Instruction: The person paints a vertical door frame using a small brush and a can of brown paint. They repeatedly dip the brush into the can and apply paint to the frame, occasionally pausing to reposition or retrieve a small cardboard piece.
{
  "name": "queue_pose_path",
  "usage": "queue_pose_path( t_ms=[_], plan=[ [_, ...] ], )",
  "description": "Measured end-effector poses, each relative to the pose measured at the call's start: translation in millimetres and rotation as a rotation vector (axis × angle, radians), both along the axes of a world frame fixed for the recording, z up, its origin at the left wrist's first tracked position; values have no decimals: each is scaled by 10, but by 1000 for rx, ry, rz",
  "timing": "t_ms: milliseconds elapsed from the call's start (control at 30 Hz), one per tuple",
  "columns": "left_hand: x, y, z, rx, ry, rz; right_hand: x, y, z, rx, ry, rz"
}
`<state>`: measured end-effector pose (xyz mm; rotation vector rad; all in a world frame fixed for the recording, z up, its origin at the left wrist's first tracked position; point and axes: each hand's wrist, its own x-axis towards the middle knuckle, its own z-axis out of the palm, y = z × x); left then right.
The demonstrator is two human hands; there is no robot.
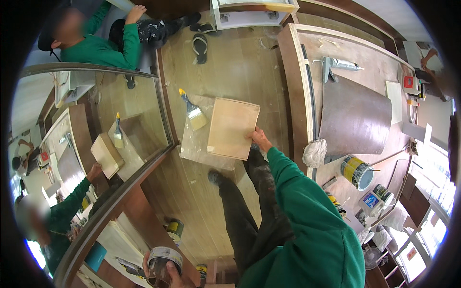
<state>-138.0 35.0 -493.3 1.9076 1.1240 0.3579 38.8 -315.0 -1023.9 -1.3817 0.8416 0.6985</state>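
Nearest us, at 6 o'clock on the lower edge, our left hand [165, 274] wraps around a jar [162, 266] with a pale lid, fingers closed on its side. Just past it at 7 o'clock stands a small can [175, 229] on the wood floor [225, 67].

Our right arm in a green sleeve [307, 216] runs up from 5 o'clock toward the centre. Our right hand [260, 139] grips the lower right edge of a pale wooden board [232, 127], fingers closed on it. The board lies over a clear plastic sheet [199, 144] spread on the floor, near the middle of the view. Just beside the board at 11 o'clock a brush [193, 112] with a yellow-tipped handle rests on the same sheet.

At 3 o'clock a bench [370, 62] carries a white rag [314, 152], an open tin [357, 172], a dark curved sheet [355, 117], and farther off, at 1 o'clock, a caulking gun [336, 66].

At 9 o'clock a mirror [96, 139] leans by the floor, showing board, brush and a green sleeve in reflection.

Farthest, at 11 o'clock, another person in green [103, 45] sits on the floor, with a sandal [200, 48] near them at 12 o'clock.
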Motion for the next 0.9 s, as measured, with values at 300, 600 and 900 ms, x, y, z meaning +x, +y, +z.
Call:
queue_pose_path(
  t_ms=[300, 600, 900],
  plan=[
    [69, 29, -55, -70, 7, -24, -144, 135, 253, 61, 9, -60],
    [175, 93, -138, -64, 32, -77, -377, 189, 332, -279, -291, -287],
    [217, 115, -228, -62, 42, -86, 980, -825, 443, -581, -492, 545]
  ],
)
